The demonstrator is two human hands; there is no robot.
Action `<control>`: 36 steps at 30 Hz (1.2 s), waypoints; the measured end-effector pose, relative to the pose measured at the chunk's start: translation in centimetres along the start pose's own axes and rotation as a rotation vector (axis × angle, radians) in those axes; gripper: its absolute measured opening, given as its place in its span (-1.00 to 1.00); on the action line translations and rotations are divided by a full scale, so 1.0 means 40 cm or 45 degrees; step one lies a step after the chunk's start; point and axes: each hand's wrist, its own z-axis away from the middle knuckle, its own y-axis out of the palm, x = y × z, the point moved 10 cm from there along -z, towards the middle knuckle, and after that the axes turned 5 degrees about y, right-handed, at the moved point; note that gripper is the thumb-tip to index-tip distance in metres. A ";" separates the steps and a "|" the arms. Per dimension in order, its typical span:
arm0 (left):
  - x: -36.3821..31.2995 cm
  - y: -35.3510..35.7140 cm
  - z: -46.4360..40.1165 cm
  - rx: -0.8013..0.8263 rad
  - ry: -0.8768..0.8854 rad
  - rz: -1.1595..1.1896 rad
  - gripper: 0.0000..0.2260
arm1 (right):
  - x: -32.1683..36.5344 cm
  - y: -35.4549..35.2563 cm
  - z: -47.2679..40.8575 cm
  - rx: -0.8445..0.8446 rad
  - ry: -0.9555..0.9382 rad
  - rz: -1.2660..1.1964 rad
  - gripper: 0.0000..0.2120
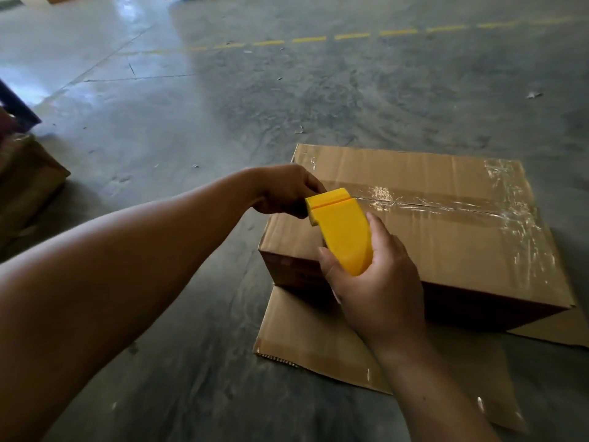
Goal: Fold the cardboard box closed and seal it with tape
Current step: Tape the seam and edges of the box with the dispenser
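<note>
While the cardboard box (424,231) sits closed on the concrete floor (223,106), right of centre, a strip of clear tape (446,207) runs along its top seam from left to right, and more crinkled tape crosses the top near the right end. The box rests partly on a flat sheet of cardboard (318,339) that spreads toward the near side and also shows under the box's near right corner.

At the box's left end, the right hand (373,282) comes in from the near right, and its grip is wrapped around the lower part of a yellow tape dispenser (341,231), thumb on the left face and fingers round the right edge. The dispenser tilts, its upper end pointing far and left, just at the left end of the taped seam. The left hand (283,193) reaches across from the near left, forearm stretched over the floor, and its fingers are curled at the top left end of the dispenser, at the box's far left edge. Whether this grip pinches the tape end, the dispenser or the box edge cannot be told, since the dispenser hides the fingertips.

Far across the floor runs a dashed yellow line (350,36). At the left edge of the view stands another brown carton (28,183), well apart from the box, with a dark blue bar (17,103) beyond it.
</note>
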 end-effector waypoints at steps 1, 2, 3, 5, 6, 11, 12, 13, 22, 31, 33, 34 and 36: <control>-0.006 -0.026 -0.012 -0.010 0.020 -0.079 -0.77 | 0.010 0.018 -0.015 -0.005 0.016 -0.001 -0.20; -0.011 -0.049 -0.025 -0.007 0.036 -0.132 -0.78 | 0.022 0.036 -0.032 -0.010 0.033 -0.009 -0.21; -0.016 -0.071 -0.038 0.005 0.046 -0.168 -0.80 | 0.034 0.053 -0.051 -0.016 0.054 -0.017 -0.21; -0.024 -0.119 -0.068 0.012 0.083 -0.201 -0.85 | 0.055 0.084 -0.089 -0.030 0.098 -0.023 -0.21; -0.027 -0.150 -0.085 0.000 0.109 -0.212 -0.88 | 0.063 0.097 -0.105 -0.042 0.124 -0.017 -0.22; -0.046 -0.291 -0.203 -0.015 0.209 -0.378 -0.92 | 0.086 0.180 -0.147 -0.019 0.307 0.000 -0.18; -0.055 -0.301 -0.233 0.000 0.236 -0.446 -0.91 | 0.095 0.202 -0.153 0.000 0.336 -0.009 -0.15; -0.065 -0.301 -0.262 0.023 0.267 -0.522 -0.90 | 0.103 0.223 -0.160 0.014 0.357 -0.022 -0.12; -0.062 -0.390 -0.371 -0.169 0.462 -0.716 -0.87 | 0.138 0.276 -0.279 -0.083 0.381 0.019 -0.16; -0.054 -0.390 -0.408 -0.205 0.473 -0.660 -0.86 | 0.127 0.273 -0.312 -0.072 0.398 0.046 -0.17; -0.035 -0.395 -0.411 -0.222 0.440 -0.606 -0.88 | 0.127 0.277 -0.318 -0.056 0.399 0.057 -0.16; -0.026 -0.394 -0.411 -0.235 0.428 -0.595 -0.88 | 0.126 0.278 -0.319 -0.046 0.402 0.063 -0.15; -0.006 -0.387 -0.405 -0.262 0.407 -0.580 -0.89 | 0.122 0.279 -0.322 -0.027 0.410 0.083 -0.13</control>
